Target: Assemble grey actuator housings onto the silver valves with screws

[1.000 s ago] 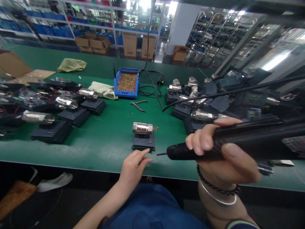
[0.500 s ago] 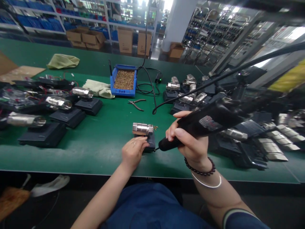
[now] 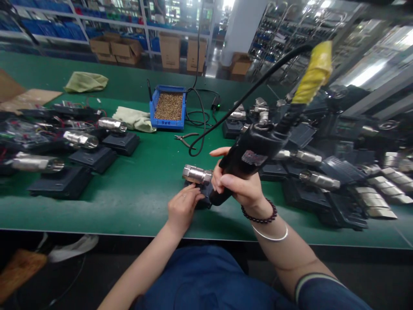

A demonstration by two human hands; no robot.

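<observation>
Steel on black plastic: the unit (image 3: 197, 181) sits at the near middle of the green bench (image 3: 142, 185). It is a bright, ribbed metal plug (image 3: 196, 174) lying crosswise on a flat dark base (image 3: 202, 204).

The left hand (image 3: 182, 209) pinches the near edge of the base between thumb and bent fingers. The right hand (image 3: 237, 187) is closed round the barrel of a black driver (image 3: 254, 150). The driver slants down with its tip at the right side of the base, though the point of contact is hidden. Its cord (image 3: 226, 116), wrapped in yellow tape higher up, loops away overhead.

Judged by its look, the unit is rigid and top-heavy. The plug is dense and smooth, likely slippery. The base is light and could slide on the mat under a sideways push. The flat edges of the base appear to be the surest hold, with the plug left clear.

Like units stand in rows at left (image 3: 93, 157) and lie heaped at right (image 3: 322, 181). A blue tray (image 3: 168, 125) of small brass parts and pliers (image 3: 183, 137) lie further back.
</observation>
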